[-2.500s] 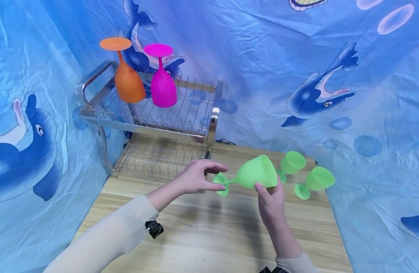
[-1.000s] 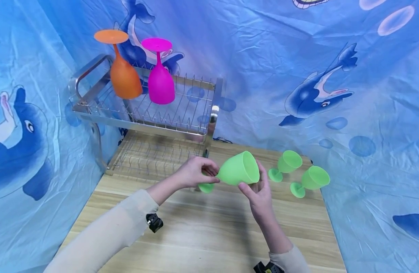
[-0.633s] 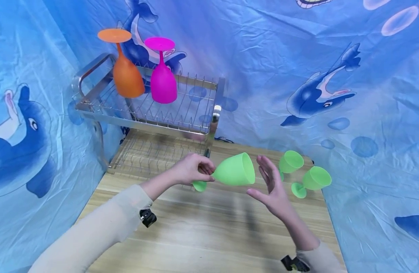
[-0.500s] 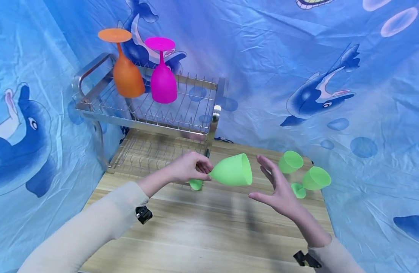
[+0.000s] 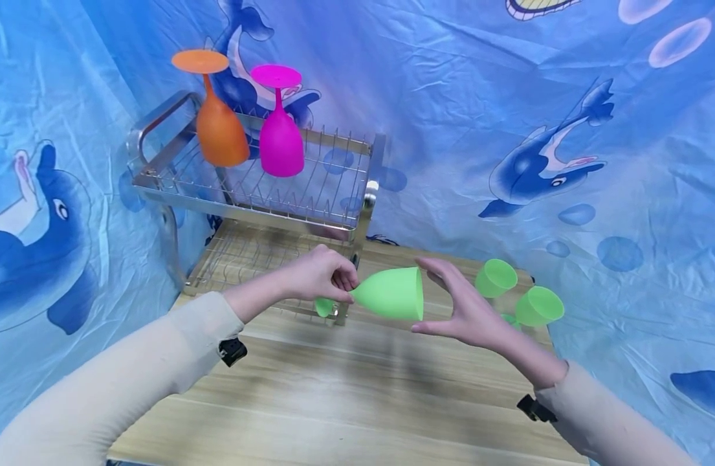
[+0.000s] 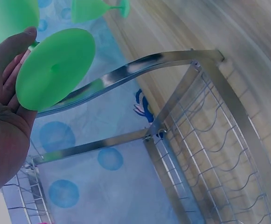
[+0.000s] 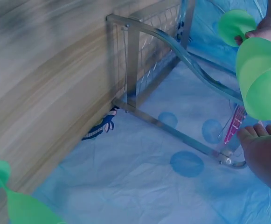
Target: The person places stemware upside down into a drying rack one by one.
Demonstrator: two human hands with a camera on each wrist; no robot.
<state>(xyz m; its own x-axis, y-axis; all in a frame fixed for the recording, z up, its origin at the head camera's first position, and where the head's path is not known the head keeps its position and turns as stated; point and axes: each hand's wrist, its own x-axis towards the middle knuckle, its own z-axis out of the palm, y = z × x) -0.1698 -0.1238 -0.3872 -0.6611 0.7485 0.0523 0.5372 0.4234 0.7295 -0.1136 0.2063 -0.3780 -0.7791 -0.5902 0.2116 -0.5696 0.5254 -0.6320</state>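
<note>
In the head view, the left hand pinches the stem of a green goblet, its grip closed there. The goblet lies sideways in the air above the wooden bench, mouth toward the right hand. That hand's grip is released, thumb and fingers spread apart just beside the rim; whether they touch it, I cannot tell. A two-tier metal rack stands behind the left hand. On its upper tier, an orange goblet and a magenta goblet stand upside down, side by side. To the right, a rear goblet and a front goblet, both green, stand upright on the bench.

In the left wrist view, the held goblet's round foot faces the camera, with the rack's bars beyond.

In the right wrist view, the right hand's fingertips are near the held goblet's bowl, and another green goblet shows at the lower left.
</note>
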